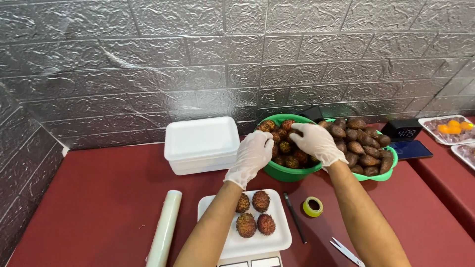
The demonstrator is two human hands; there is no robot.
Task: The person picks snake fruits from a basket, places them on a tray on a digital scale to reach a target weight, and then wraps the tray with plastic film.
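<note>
Both hands wear thin white gloves and reach into the green bowl (292,173) of spiky reddish-brown fruits (286,147) at the back of the counter. The left hand (253,154) hangs over the bowl's near-left rim with its fingers curled loosely downward among the fruits; whether it grips one cannot be told. The right hand (315,142) lies over the top of the pile, fingers bent and pinched at the tips on one fruit near the bowl's far side.

The wall (198,64) behind is clad in grey, stone-textured panels. The dark red counter (99,198) carries, from largest down: a stack of white foam boxes (200,144) left of the bowl; a second green bowl of brown scaly fruits (363,146) touching the first on its right; a white foam tray (257,235) with four spiky fruits on it, resting on a scale; a roll of cling film (166,227); a dark phone (410,150); a small clock (402,129); a black pen (295,217); scissors (346,252); a yellow-green tape roll (312,206).
</note>
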